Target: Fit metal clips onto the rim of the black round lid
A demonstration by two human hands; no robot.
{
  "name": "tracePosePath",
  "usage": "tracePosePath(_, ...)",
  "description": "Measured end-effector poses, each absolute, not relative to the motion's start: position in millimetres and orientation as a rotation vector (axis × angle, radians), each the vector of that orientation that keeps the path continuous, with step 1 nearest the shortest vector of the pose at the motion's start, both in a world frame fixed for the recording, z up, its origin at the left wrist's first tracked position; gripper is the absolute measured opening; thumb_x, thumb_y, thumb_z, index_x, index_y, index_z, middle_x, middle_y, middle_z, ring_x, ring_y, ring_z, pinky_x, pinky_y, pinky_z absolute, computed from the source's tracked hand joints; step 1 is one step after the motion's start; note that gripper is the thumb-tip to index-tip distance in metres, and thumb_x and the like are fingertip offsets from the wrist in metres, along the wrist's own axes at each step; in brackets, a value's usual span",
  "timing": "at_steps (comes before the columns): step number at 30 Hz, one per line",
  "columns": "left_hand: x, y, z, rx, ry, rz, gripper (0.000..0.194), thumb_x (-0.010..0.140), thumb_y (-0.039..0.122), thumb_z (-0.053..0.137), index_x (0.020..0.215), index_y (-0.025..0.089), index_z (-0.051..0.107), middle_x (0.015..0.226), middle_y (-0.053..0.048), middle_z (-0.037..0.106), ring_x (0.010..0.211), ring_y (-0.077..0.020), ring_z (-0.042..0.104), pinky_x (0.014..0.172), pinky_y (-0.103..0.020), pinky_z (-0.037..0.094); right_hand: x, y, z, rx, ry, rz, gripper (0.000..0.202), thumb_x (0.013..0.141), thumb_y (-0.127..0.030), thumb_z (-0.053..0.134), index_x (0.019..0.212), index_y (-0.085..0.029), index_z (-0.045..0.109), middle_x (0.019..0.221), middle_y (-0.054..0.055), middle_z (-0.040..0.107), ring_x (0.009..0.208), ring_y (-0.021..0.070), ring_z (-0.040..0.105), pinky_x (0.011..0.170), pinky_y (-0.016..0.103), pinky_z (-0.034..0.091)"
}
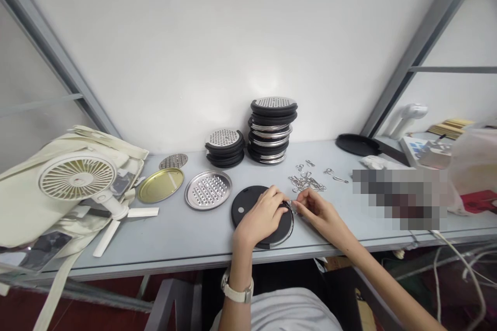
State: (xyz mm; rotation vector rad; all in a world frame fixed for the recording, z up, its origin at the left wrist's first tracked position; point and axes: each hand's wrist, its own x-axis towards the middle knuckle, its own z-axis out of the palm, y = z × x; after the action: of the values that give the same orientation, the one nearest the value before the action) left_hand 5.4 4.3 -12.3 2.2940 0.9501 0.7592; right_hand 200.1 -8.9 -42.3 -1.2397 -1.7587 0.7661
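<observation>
A round black disc with a shiny metal edge lies on the table near its front edge. My left hand rests on top of it, fingers bent over the black surface and pressing it. Just right of the disc, my right hand pinches a small shiny metal piece at the disc's rim; its exact shape is too small to tell. Loose metal clips lie in a small heap behind my right hand. To the left of the disc sits a round metal grater plate.
Two stacks of black-rimmed discs, one tall and one short, stand by the wall. A gold lid, white fan and cream bag are left. A black tray and plastic bag are right.
</observation>
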Motion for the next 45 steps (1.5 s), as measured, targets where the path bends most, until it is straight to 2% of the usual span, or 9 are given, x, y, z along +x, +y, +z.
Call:
tracePosePath(6, 4.7, 4.5, -12.1, 2.294, 0.935, 0.760, 0.020, 0.094, 0.020, 0.043, 0.109, 0.020, 0.056, 0.109, -0.007, 0.052, 0.106, -0.0206, 0.051, 0.097, -0.036, 0.042, 194.4, -15.9, -32.8, -1.294, -1.907, 0.691, 0.031, 0.097, -0.040, 0.040, 0.072, -0.021, 0.045, 0.065, -0.002, 0.048, 0.061, 0.0146, 0.045, 0.060, 0.028, 0.039)
tracePosePath(11, 5.4, 4.4, -12.5, 2.294, 0.937, 0.767, 0.020, 0.094, 0.020, 0.043, 0.108, 0.020, 0.056, 0.109, -0.007, 0.052, 0.105, -0.0204, 0.052, 0.098, -0.035, 0.042, 191.0, -19.1, -29.5, -1.256, -1.900, 0.662, 0.016, 0.096, -0.036, 0.040, 0.095, -0.022, 0.047, 0.069, -0.003, 0.051, 0.064, 0.0151, 0.050, 0.065, 0.028, 0.043)
tracePosePath(14, 5.7, 4.5, -12.9, 2.293, 0.943, 0.766, 0.019, 0.093, 0.020, 0.043, 0.108, 0.020, 0.056, 0.109, -0.006, 0.052, 0.104, -0.0203, 0.052, 0.097, -0.035, 0.043, 191.6, -18.0, -30.6, -1.251, -1.912, 0.670, 0.018, 0.096, -0.038, 0.040, 0.103, -0.022, 0.047, 0.069, -0.002, 0.052, 0.065, 0.0161, 0.052, 0.067, 0.029, 0.044)
tracePosePath(19, 5.3, 4.7, -13.5, 2.298, 0.936, 0.768, 0.019, 0.093, 0.020, 0.043, 0.108, 0.020, 0.056, 0.109, -0.007, 0.051, 0.106, -0.0205, 0.052, 0.098, -0.036, 0.042, 192.3, -15.9, -32.7, -1.223, -1.930, 0.672, 0.019, 0.096, -0.038, 0.041, 0.089, -0.022, 0.047, 0.075, 0.000, 0.057, 0.068, 0.0164, 0.055, 0.069, 0.029, 0.046)
tracePosePath(24, 5.1, 4.9, -13.1, 2.292, 0.937, 0.755, 0.021, 0.093, 0.019, 0.043, 0.111, 0.021, 0.055, 0.111, -0.007, 0.051, 0.108, -0.0211, 0.051, 0.100, -0.037, 0.041, 193.5, -15.7, -34.3, -1.240, -1.945, 0.669, 0.016, 0.095, -0.038, 0.043, 0.100, -0.023, 0.044, 0.074, 0.000, 0.055, 0.068, 0.0172, 0.054, 0.067, 0.030, 0.045)
tracePosePath(27, 5.5, 5.0, -12.3, 2.294, 0.931, 0.757, 0.022, 0.093, 0.018, 0.043, 0.111, 0.021, 0.056, 0.110, -0.007, 0.051, 0.108, -0.0209, 0.051, 0.101, -0.037, 0.041, 194.3, -15.7, -35.3, -1.226, -1.953, 0.670, 0.016, 0.094, -0.038, 0.043, 0.099, -0.023, 0.044, 0.075, 0.000, 0.055, 0.069, 0.0172, 0.053, 0.067, 0.030, 0.045)
tracePosePath(30, 5.8, 5.1, -12.0, 2.295, 0.931, 0.757, 0.022, 0.093, 0.017, 0.043, 0.111, 0.020, 0.056, 0.111, -0.007, 0.051, 0.108, -0.0210, 0.051, 0.101, -0.038, 0.041, 194.4, -16.0, -35.6, -1.239, -1.934, 0.649, 0.015, 0.094, -0.037, 0.045, 0.091, -0.023, 0.043, 0.074, -0.001, 0.053, 0.066, 0.0157, 0.051, 0.064, 0.028, 0.044)
tracePosePath(35, 5.5, 5.0, -12.2, 2.298, 0.934, 0.758, 0.022, 0.093, 0.019, 0.044, 0.111, 0.020, 0.056, 0.111, -0.007, 0.051, 0.109, -0.0209, 0.050, 0.102, -0.038, 0.040, 193.9, -16.8, -33.7, -1.286, -1.997, 0.615, 0.027, 0.096, -0.035, 0.040, 0.073, -0.021, 0.044, 0.064, -0.003, 0.047, 0.060, 0.0141, 0.045, 0.059, 0.027, 0.039)
tracePosePath(45, 5.8, 4.8, -11.4, 2.295, 0.939, 0.737, 0.020, 0.093, 0.019, 0.044, 0.109, 0.021, 0.055, 0.110, -0.007, 0.050, 0.108, -0.0210, 0.051, 0.102, -0.038, 0.040, 194.0, -16.9, -31.8, -1.217, -1.964, 0.699, 0.021, 0.096, -0.036, 0.038, 0.087, -0.022, 0.050, 0.075, 0.001, 0.057, 0.069, 0.0169, 0.054, 0.067, 0.029, 0.045)
